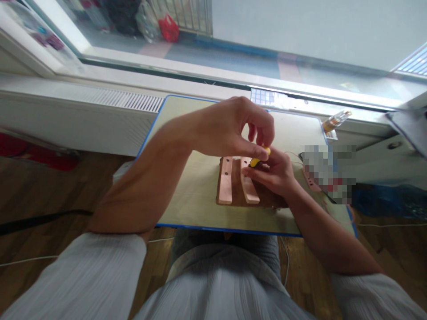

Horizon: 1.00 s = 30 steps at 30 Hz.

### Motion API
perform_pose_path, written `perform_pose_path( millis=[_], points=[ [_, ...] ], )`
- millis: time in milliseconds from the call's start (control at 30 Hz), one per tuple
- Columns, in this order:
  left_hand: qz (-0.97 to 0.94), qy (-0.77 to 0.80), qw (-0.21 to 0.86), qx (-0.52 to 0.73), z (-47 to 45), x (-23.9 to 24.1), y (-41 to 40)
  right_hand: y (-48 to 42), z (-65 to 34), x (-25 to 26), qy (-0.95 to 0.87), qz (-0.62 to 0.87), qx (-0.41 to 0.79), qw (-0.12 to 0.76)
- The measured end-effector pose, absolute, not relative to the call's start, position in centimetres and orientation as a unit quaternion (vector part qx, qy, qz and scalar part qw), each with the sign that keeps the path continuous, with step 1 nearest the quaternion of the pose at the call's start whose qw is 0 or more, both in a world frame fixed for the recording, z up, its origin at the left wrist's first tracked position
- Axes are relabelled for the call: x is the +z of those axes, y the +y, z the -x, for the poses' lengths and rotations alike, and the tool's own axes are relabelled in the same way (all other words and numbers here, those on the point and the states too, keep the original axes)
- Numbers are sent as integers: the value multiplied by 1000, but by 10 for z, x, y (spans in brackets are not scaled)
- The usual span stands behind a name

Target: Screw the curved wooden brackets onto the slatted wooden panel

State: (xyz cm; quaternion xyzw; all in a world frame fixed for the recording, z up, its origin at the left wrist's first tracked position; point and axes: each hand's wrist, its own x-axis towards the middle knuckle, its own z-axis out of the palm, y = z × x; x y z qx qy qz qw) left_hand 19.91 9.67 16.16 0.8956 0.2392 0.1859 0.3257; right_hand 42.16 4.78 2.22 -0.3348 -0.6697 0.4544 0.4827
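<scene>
My left hand arches over the board with thumb and fingers pinched on the top of a short yellow-and-black screwdriver. Its tip is hidden. Close around its lower part is my right hand, fingers closed, thumb resting by a pale wooden strip. A second pale wooden strip lies to the left, with two dark holes or screw heads near its far end. Both strips sit side by side on a dark brown wooden board.
The board lies on a small blue-edged table. A phone-like object with a blurred screen is at the right, near a pink item. A clear container stands at the far right corner. Beyond are a radiator and window.
</scene>
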Motion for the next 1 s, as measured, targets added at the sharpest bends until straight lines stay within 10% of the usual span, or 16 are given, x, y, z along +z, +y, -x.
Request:
perform_pose_path(
  millis=[1000],
  points=[
    [-892,259,327,176,-198,159,99,48,-421,27,-692,330,422,485]
  ],
)
